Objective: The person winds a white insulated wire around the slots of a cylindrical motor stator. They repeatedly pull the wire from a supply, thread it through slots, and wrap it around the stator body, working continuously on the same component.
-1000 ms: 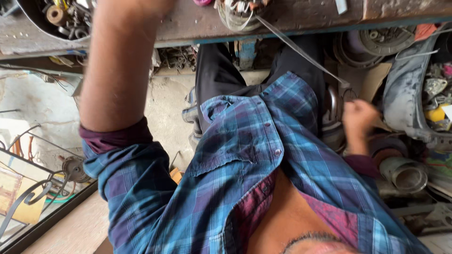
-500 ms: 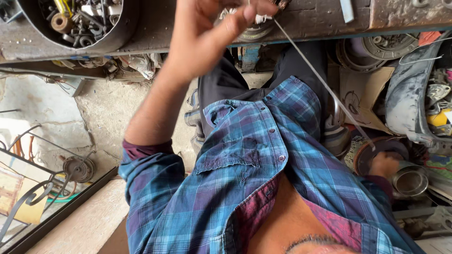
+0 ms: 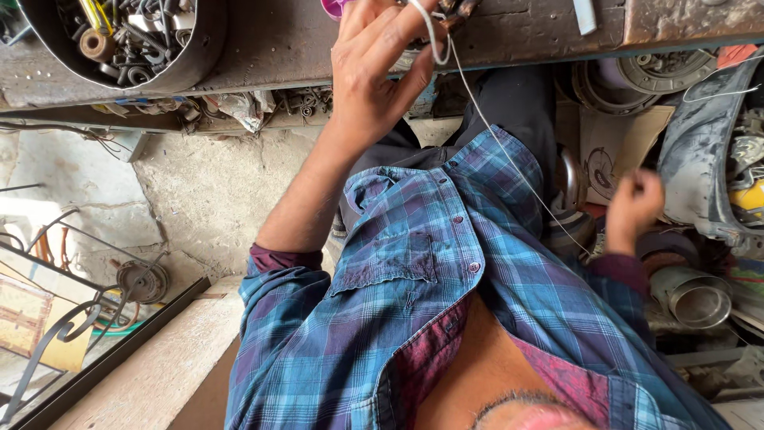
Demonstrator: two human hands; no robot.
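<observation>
Pinching a thin pale wire [image 3: 509,159] at the edge of the dark, worn metal desk [image 3: 302,48], the left hand [image 3: 378,68] has thumb and forefinger closed on a small loop of it, the other fingers curled loosely; from that pinch the wire runs taut and slanting down across the blue checked shirt [image 3: 414,302] to the right hand [image 3: 634,203], which is closed in a fist well apart from the left; the wire seems to end in that fist, though the grip itself is blurred; beside the left hand's fingertips lies a small dark metal part [image 3: 458,12] on the desk, and just above the wrist a pink rounded object [image 3: 333,6] shows at the picture's edge; well to the outer side of the left hand stands a round dark metal bowl [image 3: 191,56] filled with springs, rings and small scrap pieces; a pale flat strip [image 3: 585,14] lies on the desk between the two hands; near the right hand, a brown cardboard sheet [image 3: 617,151] bearing a round dark picture leans under the desk; just below the right hand sits a short silver metal cylinder [image 3: 694,296]; a yellow rounded object [image 3: 748,197] shows beyond it.
</observation>
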